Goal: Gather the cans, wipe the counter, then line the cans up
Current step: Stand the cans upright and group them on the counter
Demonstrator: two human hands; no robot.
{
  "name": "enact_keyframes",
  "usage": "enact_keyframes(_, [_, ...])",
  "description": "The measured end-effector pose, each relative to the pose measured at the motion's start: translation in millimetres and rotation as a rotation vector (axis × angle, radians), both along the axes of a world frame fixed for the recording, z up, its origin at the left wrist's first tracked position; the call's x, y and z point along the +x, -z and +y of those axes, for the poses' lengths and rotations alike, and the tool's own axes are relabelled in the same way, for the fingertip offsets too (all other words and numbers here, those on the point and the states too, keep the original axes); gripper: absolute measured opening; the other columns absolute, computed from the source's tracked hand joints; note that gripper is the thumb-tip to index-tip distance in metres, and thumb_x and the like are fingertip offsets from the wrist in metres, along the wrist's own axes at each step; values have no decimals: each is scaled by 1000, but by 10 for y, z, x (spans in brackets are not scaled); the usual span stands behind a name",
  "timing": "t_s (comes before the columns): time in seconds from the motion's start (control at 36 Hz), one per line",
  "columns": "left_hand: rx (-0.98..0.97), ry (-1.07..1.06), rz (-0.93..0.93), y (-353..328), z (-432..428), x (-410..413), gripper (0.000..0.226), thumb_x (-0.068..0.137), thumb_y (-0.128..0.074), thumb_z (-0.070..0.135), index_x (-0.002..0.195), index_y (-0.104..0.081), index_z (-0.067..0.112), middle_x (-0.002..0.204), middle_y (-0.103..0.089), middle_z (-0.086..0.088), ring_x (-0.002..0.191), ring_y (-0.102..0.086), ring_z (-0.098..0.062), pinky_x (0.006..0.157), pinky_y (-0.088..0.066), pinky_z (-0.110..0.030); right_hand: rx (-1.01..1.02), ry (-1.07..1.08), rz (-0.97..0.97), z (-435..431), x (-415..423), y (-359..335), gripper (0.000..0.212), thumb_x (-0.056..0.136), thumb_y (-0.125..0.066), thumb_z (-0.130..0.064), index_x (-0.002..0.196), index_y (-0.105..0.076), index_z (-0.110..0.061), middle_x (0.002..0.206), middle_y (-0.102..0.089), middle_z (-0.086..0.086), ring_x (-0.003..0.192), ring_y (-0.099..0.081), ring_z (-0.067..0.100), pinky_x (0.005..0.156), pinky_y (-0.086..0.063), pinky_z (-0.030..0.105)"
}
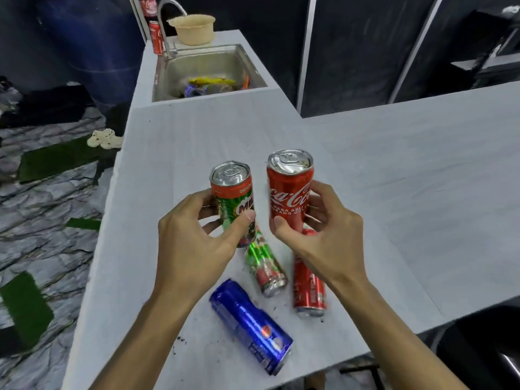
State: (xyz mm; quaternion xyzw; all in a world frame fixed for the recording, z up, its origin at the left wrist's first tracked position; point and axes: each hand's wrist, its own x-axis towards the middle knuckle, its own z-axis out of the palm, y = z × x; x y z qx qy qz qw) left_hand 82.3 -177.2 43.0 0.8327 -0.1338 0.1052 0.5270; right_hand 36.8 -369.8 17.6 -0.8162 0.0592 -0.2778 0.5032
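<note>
Hands raised above white counter (pixel 394 170): my left hand (pixel 194 237) grips upright Milo can (pixel 233 198), my right hand (pixel 323 235) upright Coca-Cola can (pixel 289 192) — three more cans lie below: green (pixel 267 268), red (pixel 309 288), blue (pixel 250 325).

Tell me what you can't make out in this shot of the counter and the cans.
Head view only:
- Whether the Milo can or the Coke can touches the counter: the left hand and right hand cover their bottoms.
- The top of the lying red can: behind the right wrist.
- What lies in the sink: too small and jumbled.
- The lying green can: blurred label.
</note>
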Motion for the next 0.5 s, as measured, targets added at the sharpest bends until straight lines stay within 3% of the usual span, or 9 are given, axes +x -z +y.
enact_keyframes(0.19, [45, 19, 20, 1, -822, 243, 54, 72, -86, 52, 120, -68, 35, 103, -68, 28, 97, -68, 8, 76, -55, -9, -8, 36, -2, -891, 162, -8, 63, 69, -89, -32, 125, -60, -30, 101, -71, -19, 93, -71, -1, 79, -55, 13])
enact_keyframes(0.39, [35, 41, 38, 4, -1574, 418, 51, 73, -88, 44, 118, -70, 30, 102, -68, 25, 98, -67, 9, 75, -54, -7, -49, 46, 11, -1588, 297, 3, 68, 70, -90, -43, 128, -56, -31, 103, -66, -25, 95, -68, -9, 78, -53, 8])
enact_keyframes(0.5, [55, 47, 47, 38, -1962, 523, 52, 73, -89, 42, 119, -70, 26, 103, -69, 19, 94, -68, 5, 77, -55, -8, -49, 68, 24, -1943, 388, 75, 68, 69, -91, -39, 127, -56, -31, 102, -66, -24, 94, -68, -8, 78, -54, 9])
